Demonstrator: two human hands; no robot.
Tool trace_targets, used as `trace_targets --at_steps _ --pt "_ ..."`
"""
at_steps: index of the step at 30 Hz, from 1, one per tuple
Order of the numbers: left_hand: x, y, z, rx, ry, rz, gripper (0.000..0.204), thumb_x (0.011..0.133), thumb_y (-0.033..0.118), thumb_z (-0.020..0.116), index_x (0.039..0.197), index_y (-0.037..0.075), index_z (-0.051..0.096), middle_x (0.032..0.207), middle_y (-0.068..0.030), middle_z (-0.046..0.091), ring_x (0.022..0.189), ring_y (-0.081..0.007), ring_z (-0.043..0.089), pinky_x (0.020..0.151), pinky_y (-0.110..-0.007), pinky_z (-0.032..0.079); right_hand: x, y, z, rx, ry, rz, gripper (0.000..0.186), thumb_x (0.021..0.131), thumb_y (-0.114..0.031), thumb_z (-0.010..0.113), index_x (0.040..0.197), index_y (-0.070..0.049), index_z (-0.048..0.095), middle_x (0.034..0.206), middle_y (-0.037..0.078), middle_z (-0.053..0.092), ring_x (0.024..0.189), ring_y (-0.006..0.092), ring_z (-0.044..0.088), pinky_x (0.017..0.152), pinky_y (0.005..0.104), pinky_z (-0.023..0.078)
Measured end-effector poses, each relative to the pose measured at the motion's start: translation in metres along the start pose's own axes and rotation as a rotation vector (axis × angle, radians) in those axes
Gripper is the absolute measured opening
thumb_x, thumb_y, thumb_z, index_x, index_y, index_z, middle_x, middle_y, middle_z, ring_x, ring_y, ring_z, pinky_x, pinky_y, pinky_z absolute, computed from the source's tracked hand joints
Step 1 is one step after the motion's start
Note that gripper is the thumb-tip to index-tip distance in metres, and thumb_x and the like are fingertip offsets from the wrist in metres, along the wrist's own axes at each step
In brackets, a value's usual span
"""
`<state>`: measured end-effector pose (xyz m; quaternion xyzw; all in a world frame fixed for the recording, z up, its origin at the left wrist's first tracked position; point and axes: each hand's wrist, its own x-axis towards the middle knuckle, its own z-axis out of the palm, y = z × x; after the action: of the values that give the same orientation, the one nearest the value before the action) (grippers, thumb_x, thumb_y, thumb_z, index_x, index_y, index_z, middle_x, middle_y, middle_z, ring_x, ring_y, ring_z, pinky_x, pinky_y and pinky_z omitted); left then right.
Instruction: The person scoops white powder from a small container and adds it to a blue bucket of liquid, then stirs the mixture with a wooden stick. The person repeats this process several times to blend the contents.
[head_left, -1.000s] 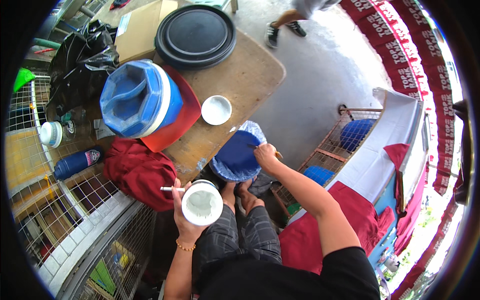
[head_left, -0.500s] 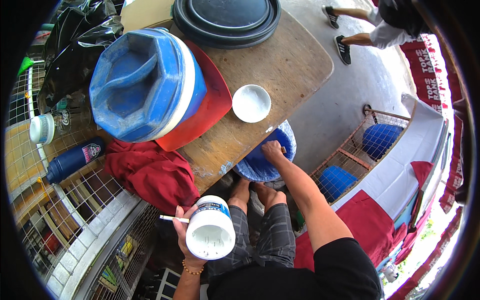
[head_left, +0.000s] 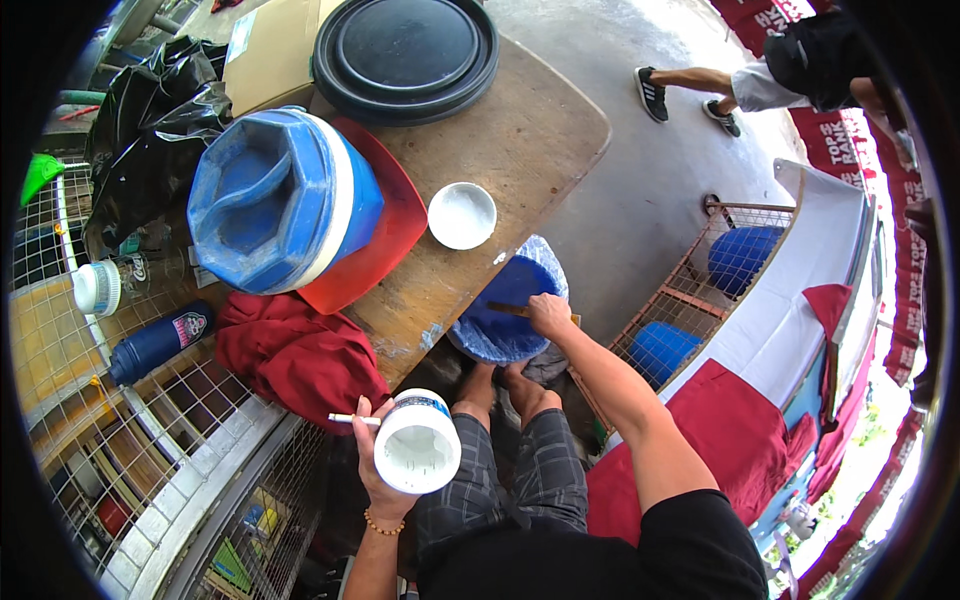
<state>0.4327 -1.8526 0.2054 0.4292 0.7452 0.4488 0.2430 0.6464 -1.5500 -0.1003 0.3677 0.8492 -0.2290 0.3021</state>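
Note:
My left hand (head_left: 378, 470) grips a white plastic tub (head_left: 418, 455) with a blue label, tilted so a round end faces me. A thin white stick (head_left: 355, 419), which looks like a cigarette, juts from between the same hand's fingers. My right hand (head_left: 549, 315) is closed around a flat brown wooden stick (head_left: 508, 309), held across a blue bucket (head_left: 478, 335) whose rim is smeared white. The bucket stands beside the table's edge, in front of my legs. Above it on the table lies a shallow white bowl or lid (head_left: 462, 215).
On the wooden table (head_left: 540, 120) are a blue water jug (head_left: 265, 200), a red tray (head_left: 395, 240) and a round black lid (head_left: 405, 55). A maroon cloth (head_left: 295, 350) hangs at its near corner. Wire racks flank me at left and right. A person (head_left: 770, 85) walks at upper right.
My right hand has shifted slightly, and more of the wooden stick shows over the bucket. The tub stays in my left hand. The passing person's legs have changed stride.

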Motion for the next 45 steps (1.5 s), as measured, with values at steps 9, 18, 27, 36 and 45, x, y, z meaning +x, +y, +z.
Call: trace_targets --at_steps 9,18,27,36,45 --pt "0.008 0.005 0.022 0.045 -0.078 0.012 0.154 0.072 0.037 0.109 0.183 -0.001 0.008 0.175 -0.0269 0.046 0.162 -0.0427 0.049 0.134 -0.053 0.04 -0.133 0.086 -0.096 0.084 0.061 -0.023 0.033 0.091 -0.014 0.073 0.12 -0.018 0.088 0.109 0.012 0.085 0.104 0.0363 0.082 0.086 0.0509 0.065" --pt "0.032 0.0 0.063 0.061 -0.116 0.064 0.148 0.067 0.028 0.109 0.182 0.002 0.019 0.179 -0.0279 0.042 0.153 -0.041 0.058 0.127 -0.048 0.049 -0.301 0.156 -0.207 0.22 0.206 -0.056 0.039 0.092 -0.018 0.081 0.131 -0.022 0.086 0.108 0.006 0.082 0.102 0.0312 0.08 0.087 0.0464 0.064" --pt "0.014 0.014 0.057 0.084 -0.14 0.033 0.151 0.067 0.029 0.11 0.182 0.001 0.016 0.18 -0.0287 0.04 0.154 -0.041 0.057 0.128 -0.048 0.049 -0.229 0.088 -0.148 0.001 0.248 -0.089 0.023 0.103 -0.015 0.067 0.124 -0.009 0.076 0.105 0.016 0.075 0.092 0.0367 0.081 0.076 0.0508 0.066" --pt "-0.02 0.016 0.027 0.091 -0.09 -0.027 0.15 0.072 0.025 0.109 0.182 0.001 0.01 0.182 -0.025 0.035 0.162 -0.0387 0.047 0.132 -0.053 0.042 0.016 -0.021 0.012 -0.136 -0.054 -0.02 0.015 0.1 -0.014 0.075 0.096 -0.014 0.09 0.1 0.012 0.088 0.094 0.0272 0.087 0.076 0.0423 0.069" --pt "-0.03 0.0 0.013 -0.047 -0.07 -0.16 0.072 0.125 0.027 0.046 0.187 0.026 0.007 0.176 -0.0211 0.044 0.149 -0.0302 0.056 0.131 -0.051 0.045 0.061 -0.056 0.084 0.38 -0.104 0.301 0.023 0.1 -0.013 0.068 0.113 -0.004 0.085 0.119 0.026 0.084 0.115 0.0416 0.082 0.098 0.0529 0.067"
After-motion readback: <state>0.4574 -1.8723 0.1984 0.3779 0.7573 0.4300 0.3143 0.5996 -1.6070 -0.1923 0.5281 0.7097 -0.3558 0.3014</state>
